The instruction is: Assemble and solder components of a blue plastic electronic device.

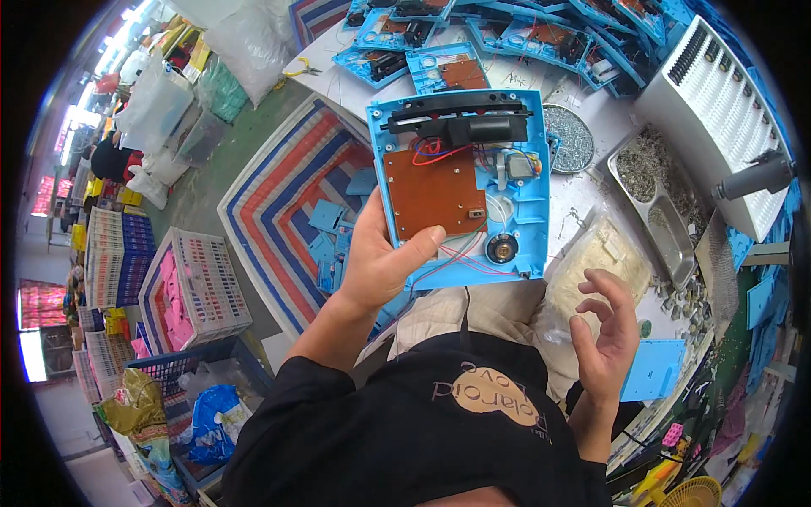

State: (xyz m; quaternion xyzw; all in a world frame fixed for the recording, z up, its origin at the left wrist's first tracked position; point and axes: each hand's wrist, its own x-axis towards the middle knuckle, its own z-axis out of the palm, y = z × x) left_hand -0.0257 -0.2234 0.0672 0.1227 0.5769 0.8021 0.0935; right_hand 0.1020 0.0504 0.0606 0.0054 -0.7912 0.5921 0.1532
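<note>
My left hand (380, 258) grips the lower left side of a light blue plastic housing (530, 215), thumb on its inner face. The housing is tilted up with its inside showing. A brown circuit board (427, 198) fills its left part, and a black roller assembly with a cylinder (486, 129) runs along its top. A small round speaker (501, 248) and thin red, blue and grey wires also show. My right hand (606, 338) is empty, fingers curled but apart, beside a clear plastic bag (583, 283) of pale material. Near it lies a flat blue panel (653, 369).
Similar blue housings (541, 42) crowd the table's far side. To the right are a round dish (585, 169) of small metal parts, a metal tray (672, 241) of screws, a white rack (718, 93) and a grey cylindrical tool (752, 177). A striped sheet (279, 203) holding blue parts lies left.
</note>
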